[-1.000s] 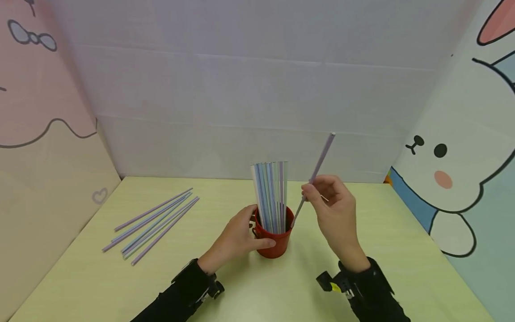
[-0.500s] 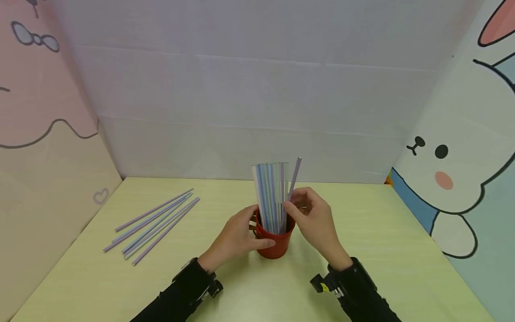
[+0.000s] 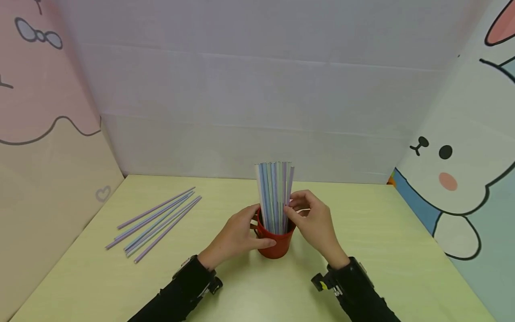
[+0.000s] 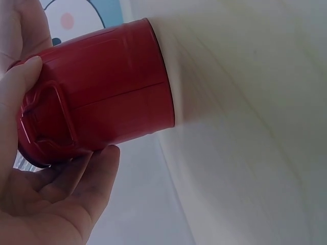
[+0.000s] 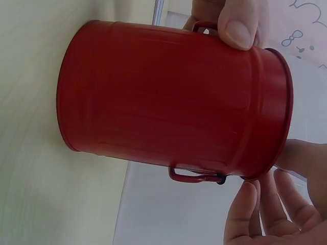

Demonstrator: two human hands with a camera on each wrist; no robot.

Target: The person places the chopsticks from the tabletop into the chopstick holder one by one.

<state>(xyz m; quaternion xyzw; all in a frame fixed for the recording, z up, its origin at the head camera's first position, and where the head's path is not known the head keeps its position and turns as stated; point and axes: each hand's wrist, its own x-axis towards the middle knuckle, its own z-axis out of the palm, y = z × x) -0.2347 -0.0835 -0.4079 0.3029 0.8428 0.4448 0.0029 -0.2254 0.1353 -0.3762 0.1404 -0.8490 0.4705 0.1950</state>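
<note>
A red metal bucket [image 3: 277,246] with small loop handles stands upright on the table, full of pastel straws [image 3: 271,192]. My left hand [image 3: 239,237] grips it from the left, the thumb across its front and the other fingers around the side. The left wrist view shows the thumb [image 4: 25,76] against the bucket wall. At the right of the rim, my right hand [image 3: 311,219] pinches a purple straw [image 3: 291,179] that stands inside with the others. In the right wrist view its fingers [image 5: 276,209] are bent beside the rim; the pinch itself is hidden there.
Several loose purple, blue and green straws [image 3: 157,223] lie fanned out on the pale yellow table [image 3: 225,295], left of the bucket. A white backdrop [image 3: 241,98] rises behind the table, with cartoon-printed panels [image 3: 458,179] at both sides.
My right hand has moved left to the bucket, bringing the purple straw in from outside the rim. The straw has since sunk lower and stands straighter. My left hand has stayed on the bucket.
</note>
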